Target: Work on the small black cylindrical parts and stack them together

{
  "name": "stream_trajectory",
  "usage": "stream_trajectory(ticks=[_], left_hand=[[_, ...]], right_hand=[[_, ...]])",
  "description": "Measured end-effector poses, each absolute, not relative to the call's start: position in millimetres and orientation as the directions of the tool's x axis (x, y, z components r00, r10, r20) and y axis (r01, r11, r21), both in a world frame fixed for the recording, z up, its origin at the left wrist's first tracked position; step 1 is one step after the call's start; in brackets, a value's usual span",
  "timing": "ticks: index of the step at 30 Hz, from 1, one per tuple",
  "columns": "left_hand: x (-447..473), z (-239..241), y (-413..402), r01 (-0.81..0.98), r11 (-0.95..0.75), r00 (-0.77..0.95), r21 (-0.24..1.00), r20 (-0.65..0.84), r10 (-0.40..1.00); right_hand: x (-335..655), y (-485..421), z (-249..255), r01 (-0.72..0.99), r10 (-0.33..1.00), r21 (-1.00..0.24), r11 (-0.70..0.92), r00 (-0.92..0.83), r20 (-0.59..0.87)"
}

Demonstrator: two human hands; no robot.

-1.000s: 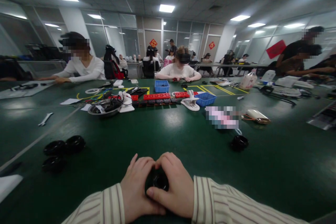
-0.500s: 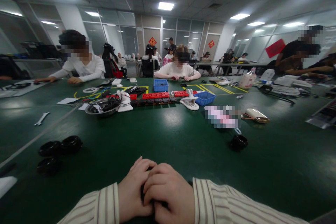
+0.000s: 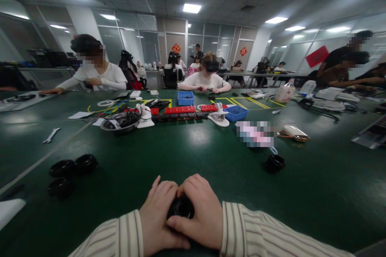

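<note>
Between my two hands, near the table's front edge, is a round black glossy ring-shaped part (image 3: 183, 208). My left hand (image 3: 161, 215) wraps its left side, with the little finger sticking up. Around the right side curls my right hand (image 3: 202, 211), its thumb across the near rim and its fingers on the far rim. The part's lower portion is hidden by my hands. Three similar black ring-shaped parts (image 3: 62, 168) lie grouped on the left. One more black ring-shaped part (image 3: 275, 164) sits on the right.
On the green table (image 3: 135, 156) lie a wrench (image 3: 52, 135), a metal bowl (image 3: 119, 128) of cables, red-and-black strips (image 3: 180, 111), a white clip stand (image 3: 219, 117), blue bins (image 3: 236, 113) and a power bank (image 3: 295, 133). Co-workers sit across the table.
My right hand has shifted its grip and opened its fingers around the black part, whose top now shows. The view has moved slightly. A co-worker at left has raised one hand.
</note>
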State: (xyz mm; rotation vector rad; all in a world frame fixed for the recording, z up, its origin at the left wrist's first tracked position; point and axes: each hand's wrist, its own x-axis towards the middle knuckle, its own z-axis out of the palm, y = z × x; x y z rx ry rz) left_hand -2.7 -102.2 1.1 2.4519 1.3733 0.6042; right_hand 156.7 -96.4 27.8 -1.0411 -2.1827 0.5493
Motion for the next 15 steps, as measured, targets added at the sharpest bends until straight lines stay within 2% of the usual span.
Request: stream_trajectory(ticks=[3,7,12,15], left_hand=[[-0.2,4.4,-103.1,0.750,-0.521,0.472,0.407,0.221,0.853],[0.1,8.6,-100.8,0.723,-0.550,0.515,0.418,0.205,0.832],[-4.0,6.2,-93.0,0.664,-0.570,0.567,0.484,0.170,0.806],[-6.5,3.6,-90.6,0.647,-0.569,0.582,0.507,0.152,0.799]], right_hand=[[155.5,-96.2,27.7,0.522,0.784,-0.594,0.612,-0.502,0.365],[156.3,-95.3,25.7,0.360,0.680,-0.604,0.711,-0.568,0.463],[155.3,-97.0,19.8,0.117,0.479,-0.558,0.822,-0.673,0.564],[155.6,-98.7,22.4,0.088,0.465,-0.559,0.824,-0.670,0.579]])
